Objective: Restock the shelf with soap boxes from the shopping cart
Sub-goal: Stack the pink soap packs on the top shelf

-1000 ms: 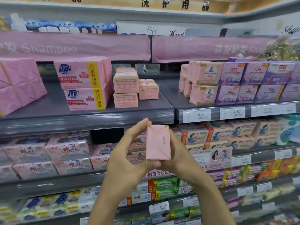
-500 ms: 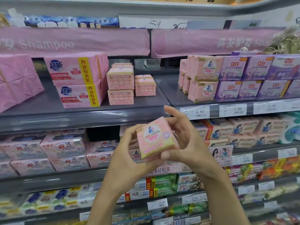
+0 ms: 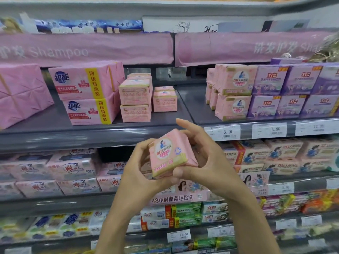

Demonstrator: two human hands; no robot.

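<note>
Head view of a shop aisle w/ soap shelves. Centre frame: one pink paper-wrapped soap box [image 3: 169, 154] held up in front of the shelves, printed face toward the camera, slightly tilted. L hand [image 3: 139, 173] curls round its left edge & lower corner. R hand [image 3: 207, 162] cups the right side from behind, thumb pressed at the bottom edge, index finger raised free. Box is in the air, not yet on any shelf; cart not in view. On the upper shelf [image 3: 198, 107] at right, matching pink packs [image 3: 233, 107] sit stacked above a 6.90 price tag [image 3: 222, 132]. Likely handling: stiff, dense bar inside, hefty for its size; smooth wrapper may slip or crease. Best grip prob. across the broad flat faces, not the folded ends.
</note>
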